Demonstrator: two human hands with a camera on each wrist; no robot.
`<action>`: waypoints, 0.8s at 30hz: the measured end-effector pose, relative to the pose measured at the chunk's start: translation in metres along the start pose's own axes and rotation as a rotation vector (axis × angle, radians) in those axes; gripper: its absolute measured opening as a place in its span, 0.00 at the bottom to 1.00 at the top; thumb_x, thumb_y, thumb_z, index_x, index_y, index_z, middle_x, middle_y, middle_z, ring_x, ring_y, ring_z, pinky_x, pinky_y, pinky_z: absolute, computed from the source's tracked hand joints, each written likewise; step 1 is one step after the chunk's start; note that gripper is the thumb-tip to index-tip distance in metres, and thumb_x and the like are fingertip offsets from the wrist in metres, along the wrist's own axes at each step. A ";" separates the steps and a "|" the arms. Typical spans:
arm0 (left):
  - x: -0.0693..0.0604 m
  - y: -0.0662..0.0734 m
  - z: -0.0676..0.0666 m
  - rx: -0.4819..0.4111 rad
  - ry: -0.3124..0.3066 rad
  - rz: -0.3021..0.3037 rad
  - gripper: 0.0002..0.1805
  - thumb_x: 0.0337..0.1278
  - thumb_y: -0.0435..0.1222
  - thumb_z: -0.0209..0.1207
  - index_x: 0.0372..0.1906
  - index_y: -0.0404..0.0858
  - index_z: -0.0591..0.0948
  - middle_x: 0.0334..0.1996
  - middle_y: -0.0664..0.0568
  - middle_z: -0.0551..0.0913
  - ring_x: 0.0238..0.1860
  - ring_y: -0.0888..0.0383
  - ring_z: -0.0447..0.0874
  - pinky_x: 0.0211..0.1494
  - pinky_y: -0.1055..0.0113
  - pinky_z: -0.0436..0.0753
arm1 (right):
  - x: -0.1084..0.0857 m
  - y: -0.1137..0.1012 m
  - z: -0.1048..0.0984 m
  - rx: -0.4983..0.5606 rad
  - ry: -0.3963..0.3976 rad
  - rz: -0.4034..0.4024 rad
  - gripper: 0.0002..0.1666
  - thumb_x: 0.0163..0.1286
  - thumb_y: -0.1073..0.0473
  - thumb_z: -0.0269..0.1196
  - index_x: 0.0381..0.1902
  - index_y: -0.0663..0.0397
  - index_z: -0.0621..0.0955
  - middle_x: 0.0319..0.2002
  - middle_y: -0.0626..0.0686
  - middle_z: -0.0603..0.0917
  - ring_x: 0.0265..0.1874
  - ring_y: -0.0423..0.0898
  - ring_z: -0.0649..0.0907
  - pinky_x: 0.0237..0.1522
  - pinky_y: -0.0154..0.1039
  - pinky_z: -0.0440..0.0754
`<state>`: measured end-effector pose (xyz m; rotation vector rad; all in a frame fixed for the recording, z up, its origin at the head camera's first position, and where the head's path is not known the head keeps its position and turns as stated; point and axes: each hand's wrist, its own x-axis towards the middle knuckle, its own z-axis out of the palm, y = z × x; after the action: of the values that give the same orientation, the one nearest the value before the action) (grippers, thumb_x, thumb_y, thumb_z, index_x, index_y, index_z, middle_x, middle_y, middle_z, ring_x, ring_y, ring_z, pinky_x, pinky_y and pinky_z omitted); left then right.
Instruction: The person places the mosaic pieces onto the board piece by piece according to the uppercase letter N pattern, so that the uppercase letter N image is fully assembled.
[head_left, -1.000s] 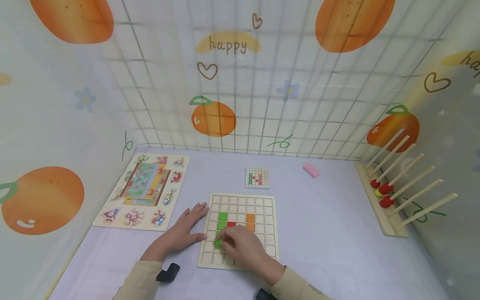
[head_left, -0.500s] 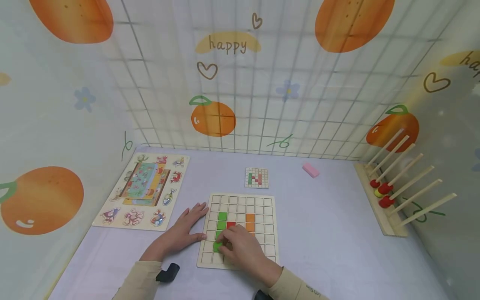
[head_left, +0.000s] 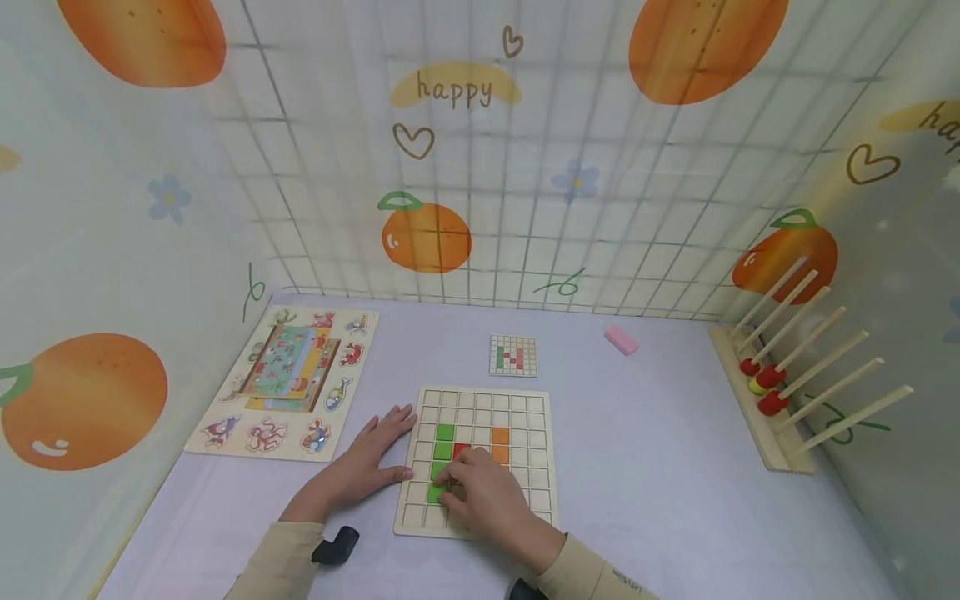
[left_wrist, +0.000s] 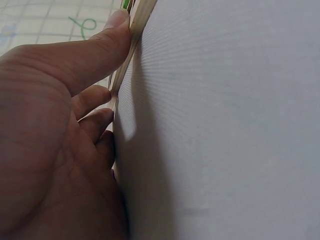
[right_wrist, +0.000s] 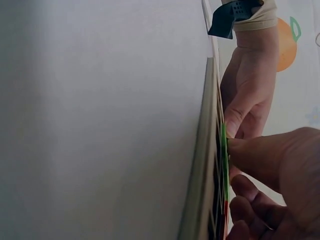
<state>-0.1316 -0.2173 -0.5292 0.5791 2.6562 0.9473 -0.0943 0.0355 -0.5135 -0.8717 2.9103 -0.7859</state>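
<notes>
A wooden grid board point(head_left: 537, 408) lies on the table, bearing a column of green tiles point(head_left: 444, 442), an orange pair point(head_left: 500, 445) and a red tile point(head_left: 460, 450). My right hand point(head_left: 491, 496) is over the board, its thumb and index finger pinching the lowest green tile point(head_left: 435, 493); the hand covers part of the grid behind it. With spread fingers my left hand point(head_left: 363, 467) rests at the board's left edge, the thumb tip touching that edge. In the right wrist view the right thumb point(right_wrist: 250, 155) meets the edge of a green tile point(right_wrist: 224, 150).
A small pattern card point(head_left: 513, 356) lies behind the board. To its right is a pink block point(head_left: 622, 340). A sea-animal puzzle board point(head_left: 300, 450) occupies the left, and a wooden peg rack point(head_left: 780, 446) with several beads stands at the right. A printed curtain hangs behind.
The lowest green tile has shifted slightly toward the near side and left under my right fingers, then a touch back. My left hand has stayed in place.
</notes>
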 end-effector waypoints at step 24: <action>0.001 0.005 -0.001 -0.003 -0.005 -0.001 0.48 0.61 0.49 0.68 0.81 0.42 0.59 0.82 0.51 0.50 0.82 0.49 0.40 0.84 0.49 0.39 | -0.024 0.040 -0.028 0.061 0.057 0.156 0.03 0.67 0.53 0.70 0.38 0.37 0.88 0.34 0.33 0.77 0.34 0.35 0.71 0.31 0.28 0.76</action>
<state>-0.1313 -0.2139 -0.5256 0.5789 2.6497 0.9481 -0.0989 0.0897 -0.5107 -0.6184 2.9404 -0.8948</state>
